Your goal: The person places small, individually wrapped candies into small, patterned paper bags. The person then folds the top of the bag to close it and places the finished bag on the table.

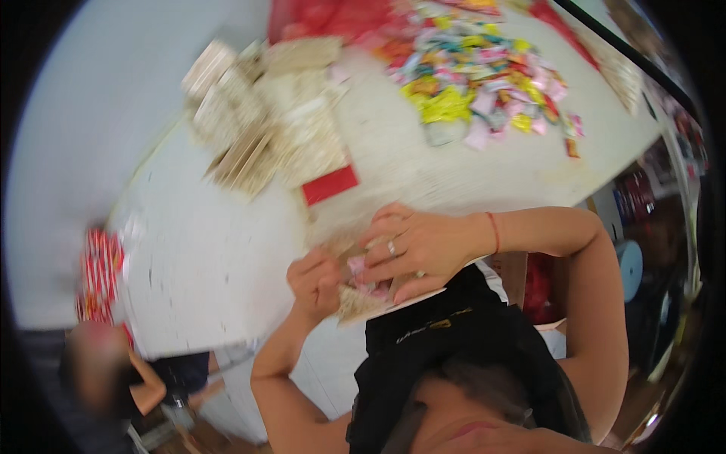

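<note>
Both hands meet at the near edge of the white table (212,257), and the picture is blurred by motion. My left hand (316,281) pinches the lower corner of a flat beige patterned packet (357,304). My right hand (417,244), with a ring and a red string at the wrist, lies over the packet's top and grips it with curled fingers. Small pink wrapped sweets (358,266) show between the fingers at the packet's opening. Most of the packet is hidden under my right hand.
A heap of the same beige packets (265,129) lies farther out on the table, with a red card (330,185) beside it. A pile of colourful wrapped sweets (476,72) is at the far right. Red-and-white packs (100,274) lie left. Another person (102,371) is at lower left.
</note>
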Action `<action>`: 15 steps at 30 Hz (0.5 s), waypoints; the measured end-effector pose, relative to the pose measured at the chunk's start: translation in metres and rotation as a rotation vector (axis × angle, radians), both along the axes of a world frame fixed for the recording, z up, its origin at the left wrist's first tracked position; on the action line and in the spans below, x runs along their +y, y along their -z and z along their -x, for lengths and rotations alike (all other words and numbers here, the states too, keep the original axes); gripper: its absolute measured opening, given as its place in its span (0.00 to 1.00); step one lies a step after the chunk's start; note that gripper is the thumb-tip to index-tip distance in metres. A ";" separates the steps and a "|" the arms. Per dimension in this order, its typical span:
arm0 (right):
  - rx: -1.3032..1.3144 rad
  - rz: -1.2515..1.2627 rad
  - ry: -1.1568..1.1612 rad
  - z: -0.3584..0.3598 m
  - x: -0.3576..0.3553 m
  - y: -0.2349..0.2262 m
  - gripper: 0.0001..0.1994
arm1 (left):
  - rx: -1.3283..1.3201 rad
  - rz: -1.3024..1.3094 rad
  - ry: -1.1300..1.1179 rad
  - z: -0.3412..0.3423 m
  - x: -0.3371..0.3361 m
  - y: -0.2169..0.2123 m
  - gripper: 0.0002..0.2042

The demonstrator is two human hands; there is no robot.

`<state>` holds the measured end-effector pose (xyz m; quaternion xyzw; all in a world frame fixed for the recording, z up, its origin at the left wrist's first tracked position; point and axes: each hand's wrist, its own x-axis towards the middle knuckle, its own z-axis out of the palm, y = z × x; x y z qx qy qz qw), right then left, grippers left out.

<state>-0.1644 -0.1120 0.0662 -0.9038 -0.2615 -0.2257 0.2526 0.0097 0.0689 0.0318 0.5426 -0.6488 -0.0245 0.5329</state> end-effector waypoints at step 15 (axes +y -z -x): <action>-0.205 0.044 0.388 0.136 -0.036 -0.002 0.11 | -0.083 0.023 0.236 0.040 -0.082 -0.012 0.14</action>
